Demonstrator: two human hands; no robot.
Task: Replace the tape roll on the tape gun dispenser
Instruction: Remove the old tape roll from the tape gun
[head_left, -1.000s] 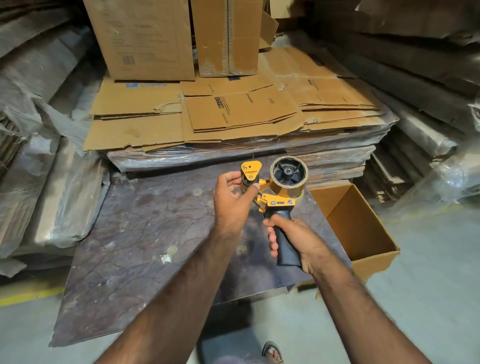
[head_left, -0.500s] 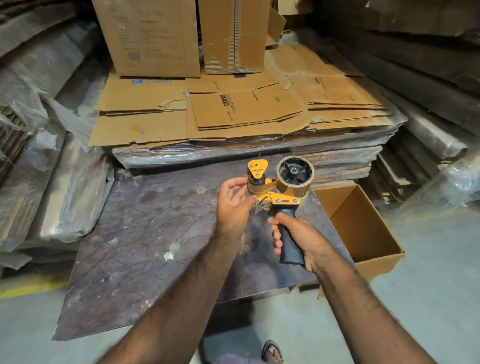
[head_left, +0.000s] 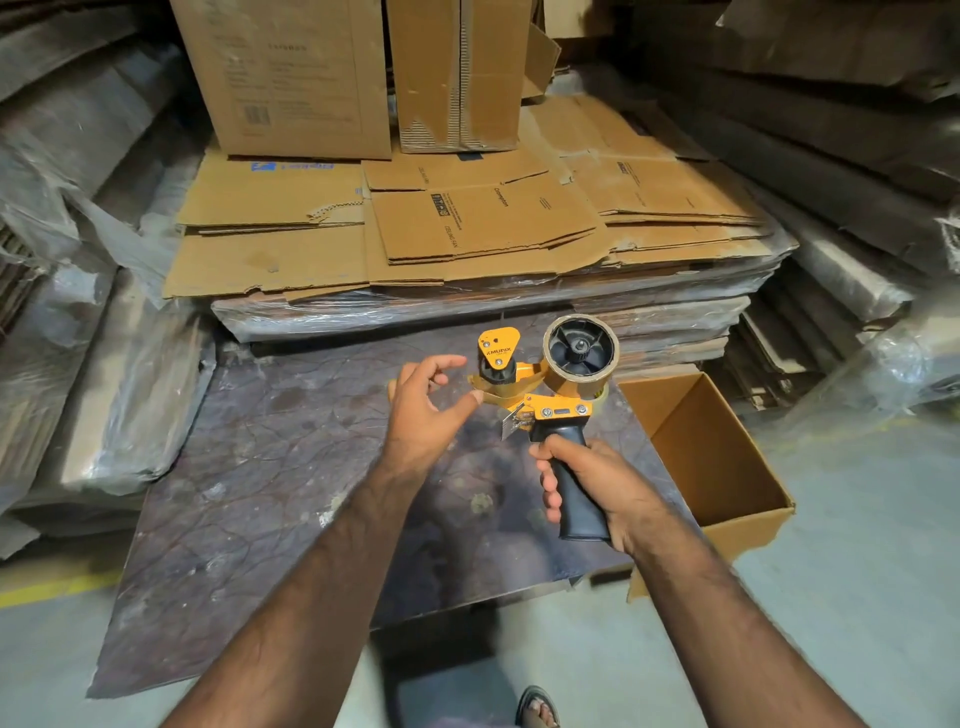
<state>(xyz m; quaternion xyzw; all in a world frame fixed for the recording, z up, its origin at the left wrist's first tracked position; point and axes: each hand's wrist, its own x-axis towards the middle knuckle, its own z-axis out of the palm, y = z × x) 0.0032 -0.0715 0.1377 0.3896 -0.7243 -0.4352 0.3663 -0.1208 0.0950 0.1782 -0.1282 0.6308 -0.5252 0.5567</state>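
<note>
Gripping the black handle, the right hand (head_left: 597, 483) is clenched around the tape gun dispenser (head_left: 545, 395), which is held upright above the dark marbled slab (head_left: 260, 467) so that its side faces the camera and the roll is easy to reach. On the black hub a tape roll (head_left: 581, 355) is seated; only a thin brown ring shows, so it is judged to be nearly spent, though that cannot be confirmed. The left hand (head_left: 426, 410) is held just beside the orange front guard, palm turned inward, fingers loosely curled and spread, thumb tip at or very near the yellow frame; nothing is grasped in it. Both forearms are extended forward and converge at the tool. An open cardboard box (head_left: 727, 457) stands to the right, perhaps for discards.
</note>
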